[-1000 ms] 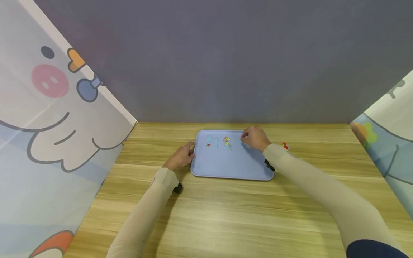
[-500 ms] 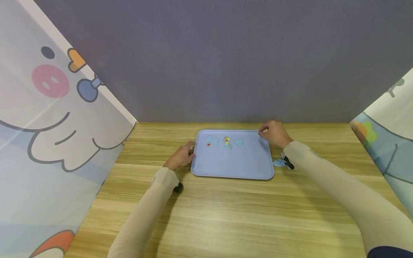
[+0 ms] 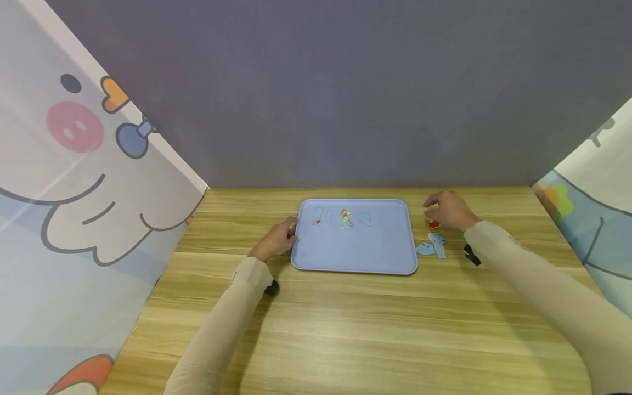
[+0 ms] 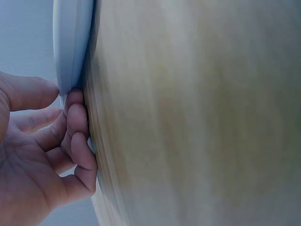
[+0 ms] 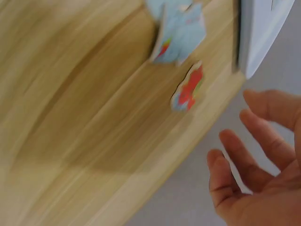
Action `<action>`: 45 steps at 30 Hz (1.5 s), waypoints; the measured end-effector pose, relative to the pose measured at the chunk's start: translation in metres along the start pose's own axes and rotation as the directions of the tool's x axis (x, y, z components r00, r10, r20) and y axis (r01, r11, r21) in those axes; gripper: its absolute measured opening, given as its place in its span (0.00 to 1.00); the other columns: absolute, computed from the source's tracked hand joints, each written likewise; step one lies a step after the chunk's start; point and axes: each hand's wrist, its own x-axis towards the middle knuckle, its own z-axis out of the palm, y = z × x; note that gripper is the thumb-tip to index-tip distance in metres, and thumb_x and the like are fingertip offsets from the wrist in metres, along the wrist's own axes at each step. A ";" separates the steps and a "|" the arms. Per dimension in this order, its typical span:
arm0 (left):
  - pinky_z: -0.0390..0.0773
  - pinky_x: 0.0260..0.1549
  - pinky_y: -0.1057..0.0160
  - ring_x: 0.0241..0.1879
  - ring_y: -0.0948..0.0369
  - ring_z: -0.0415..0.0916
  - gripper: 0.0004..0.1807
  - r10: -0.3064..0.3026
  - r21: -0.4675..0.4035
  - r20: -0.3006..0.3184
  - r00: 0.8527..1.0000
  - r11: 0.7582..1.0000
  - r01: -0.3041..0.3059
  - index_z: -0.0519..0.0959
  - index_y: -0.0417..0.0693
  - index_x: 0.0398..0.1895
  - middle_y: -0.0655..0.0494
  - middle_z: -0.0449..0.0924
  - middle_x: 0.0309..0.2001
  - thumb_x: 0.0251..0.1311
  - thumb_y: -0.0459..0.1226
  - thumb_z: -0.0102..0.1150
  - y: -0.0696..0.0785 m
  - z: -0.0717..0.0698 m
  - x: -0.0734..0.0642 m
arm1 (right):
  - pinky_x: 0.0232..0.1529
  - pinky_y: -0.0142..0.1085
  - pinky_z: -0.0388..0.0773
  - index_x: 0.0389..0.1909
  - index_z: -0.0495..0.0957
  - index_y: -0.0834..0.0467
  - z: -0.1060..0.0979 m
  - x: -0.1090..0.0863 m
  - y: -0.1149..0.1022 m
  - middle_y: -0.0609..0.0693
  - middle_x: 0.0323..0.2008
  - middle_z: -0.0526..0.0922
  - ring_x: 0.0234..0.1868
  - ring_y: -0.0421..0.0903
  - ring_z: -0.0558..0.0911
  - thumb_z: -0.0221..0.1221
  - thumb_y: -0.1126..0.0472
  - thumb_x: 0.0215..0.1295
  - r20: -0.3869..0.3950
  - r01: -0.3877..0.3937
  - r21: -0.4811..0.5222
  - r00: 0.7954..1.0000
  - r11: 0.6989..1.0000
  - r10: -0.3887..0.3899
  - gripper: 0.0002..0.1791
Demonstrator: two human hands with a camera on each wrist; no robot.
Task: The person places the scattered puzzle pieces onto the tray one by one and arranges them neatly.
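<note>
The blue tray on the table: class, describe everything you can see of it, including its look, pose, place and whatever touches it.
The tray is a pale blue rounded rectangle with a low raised rim, plastic by its look. It lies flat on the wooden table, towards the far wall. A few small puzzle pieces lie in a row near its far edge. The left hand holds its left rim, fingers curled under the edge. The right hand is off to its right, not touching it.

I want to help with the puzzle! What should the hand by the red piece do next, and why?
Probably lower the right hand and pinch the red piece. Its fingers are open and hold nothing, just above that piece on the table, while the left hand grips the tray.
</note>
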 end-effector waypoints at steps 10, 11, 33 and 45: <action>0.76 0.34 0.59 0.34 0.57 0.76 0.29 -0.021 0.005 0.000 1.000 1.000 0.021 0.57 0.42 0.69 0.44 0.78 0.40 0.66 0.32 0.53 0.002 -0.001 -0.001 | 0.43 0.51 0.74 0.47 0.78 0.69 -0.001 -0.011 0.023 0.66 0.47 0.78 0.44 0.59 0.77 0.64 0.62 0.58 0.074 -0.004 0.008 0.997 1.000 0.003 0.19; 0.76 0.34 0.59 0.34 0.57 0.76 0.29 -0.020 0.007 -0.001 1.000 1.000 0.020 0.57 0.42 0.69 0.44 0.78 0.40 0.66 0.32 0.53 0.002 -0.001 -0.001 | 0.43 0.52 0.73 0.47 0.78 0.69 0.001 -0.012 0.024 0.66 0.46 0.79 0.45 0.60 0.77 0.65 0.61 0.57 0.075 -0.008 0.011 0.997 1.000 0.008 0.20; 0.77 0.34 0.60 0.34 0.57 0.76 0.29 -0.008 -0.007 -0.012 1.000 1.000 0.008 0.58 0.42 0.68 0.44 0.78 0.39 0.65 0.31 0.52 -0.001 0.002 0.001 | 0.43 0.51 0.73 0.45 0.77 0.73 0.017 -0.009 0.028 0.64 0.39 0.81 0.41 0.58 0.78 0.67 0.62 0.53 0.061 -0.017 -0.013 0.998 1.000 0.018 0.22; 0.76 0.35 0.59 0.34 0.57 0.76 0.29 -0.011 -0.005 -0.010 1.000 1.000 0.011 0.58 0.41 0.68 0.45 0.78 0.39 0.66 0.31 0.53 0.002 0.001 -0.002 | 0.39 0.47 0.74 0.44 0.79 0.70 0.016 -0.013 0.018 0.61 0.37 0.82 0.37 0.54 0.78 0.67 0.61 0.52 -0.004 -0.020 -0.004 1.000 1.000 0.020 0.21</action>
